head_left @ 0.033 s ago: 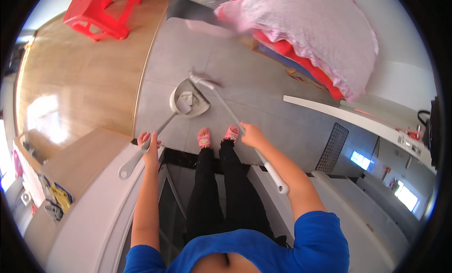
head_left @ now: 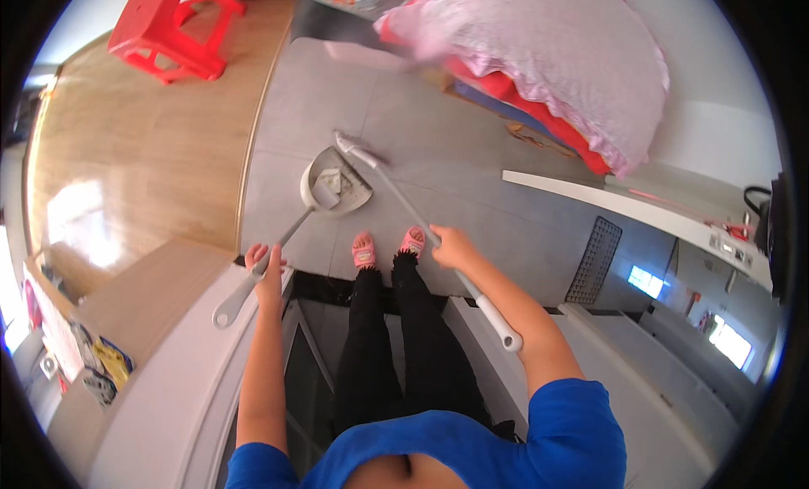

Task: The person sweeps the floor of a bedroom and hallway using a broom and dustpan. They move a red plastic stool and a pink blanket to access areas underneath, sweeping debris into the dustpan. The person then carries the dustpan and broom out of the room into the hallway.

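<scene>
My left hand (head_left: pixel 267 274) is closed around the grey-white handle of a dustpan (head_left: pixel 308 184), which rests on the grey tiles ahead of my feet. Pale scraps (head_left: pixel 327 187), perhaps paper, and some fine debris lie in the pan. In my right hand (head_left: pixel 453 249) is the long handle of a broom (head_left: pixel 406 201); its thicker white end runs back along my right forearm. The broom's head lies on the floor just beyond the pan's far right edge, its bristles blurred. It looks close to the pan, but I cannot tell whether they touch.
A red plastic stool (head_left: pixel 164 34) stands on the wooden floor at far left. Pink frilled bedding (head_left: pixel 539 51) overhangs the far right. Along the right runs a white ledge (head_left: pixel 590 196), with a dark rack (head_left: pixel 595 260) below. Pink slippers (head_left: pixel 363 251) are on my feet.
The dustpan and broom head sit slightly lower in the picture, as does the whole far scene, so the view may have tilted a little. Both hands keep their grips.
</scene>
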Demonstrator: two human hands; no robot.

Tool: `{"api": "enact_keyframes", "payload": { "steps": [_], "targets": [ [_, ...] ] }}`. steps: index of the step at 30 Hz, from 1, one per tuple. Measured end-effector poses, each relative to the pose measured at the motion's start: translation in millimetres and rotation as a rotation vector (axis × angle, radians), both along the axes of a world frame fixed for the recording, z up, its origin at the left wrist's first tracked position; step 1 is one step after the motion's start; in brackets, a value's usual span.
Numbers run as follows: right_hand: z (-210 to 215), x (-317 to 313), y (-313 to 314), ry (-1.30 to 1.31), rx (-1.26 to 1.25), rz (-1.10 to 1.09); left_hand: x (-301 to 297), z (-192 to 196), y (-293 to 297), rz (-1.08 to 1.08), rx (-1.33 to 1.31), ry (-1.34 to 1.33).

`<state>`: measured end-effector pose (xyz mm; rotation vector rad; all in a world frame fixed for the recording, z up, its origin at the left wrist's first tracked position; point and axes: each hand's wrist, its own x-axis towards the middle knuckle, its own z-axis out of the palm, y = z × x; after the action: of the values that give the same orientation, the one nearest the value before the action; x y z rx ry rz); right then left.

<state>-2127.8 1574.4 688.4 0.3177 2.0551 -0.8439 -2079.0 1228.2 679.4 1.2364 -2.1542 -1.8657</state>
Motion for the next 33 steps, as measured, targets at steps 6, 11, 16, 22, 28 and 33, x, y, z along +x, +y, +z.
{"api": "enact_keyframes", "payload": {
  "steps": [6, 11, 16, 22, 28, 33],
  "targets": [
    [30.3, 58.0, 43.2, -0.144, -0.141, -0.412, 36.7, -28.7, -28.2, -0.206, -0.086, -0.110],
    [28.0, 97.0, 92.4, -0.096, -0.245, -0.615, 38.0, 1.1, 83.8, -0.524, 0.097, -0.217],
    [37.0, 121.4, 132.4, -0.126, -0.443, -0.921, -68.5, 119.7, 310.7, -1.208, 0.194, 0.438],
    [59.6, 160.2, 187.7, -0.101, -0.751, -1.222, -101.6, 239.7, 552.7, -1.517, 0.126, 0.878],
    [70.8, 203.7, 257.1, -0.109, -0.739, -1.225, -103.6, 278.9, 702.4, -1.458, 0.082, 1.050],
    [75.5, 233.2, 292.3, -0.118, -0.718, -1.157, -88.8, 280.1, 724.9, -1.511, 0.291, 0.729]
  ]
}}
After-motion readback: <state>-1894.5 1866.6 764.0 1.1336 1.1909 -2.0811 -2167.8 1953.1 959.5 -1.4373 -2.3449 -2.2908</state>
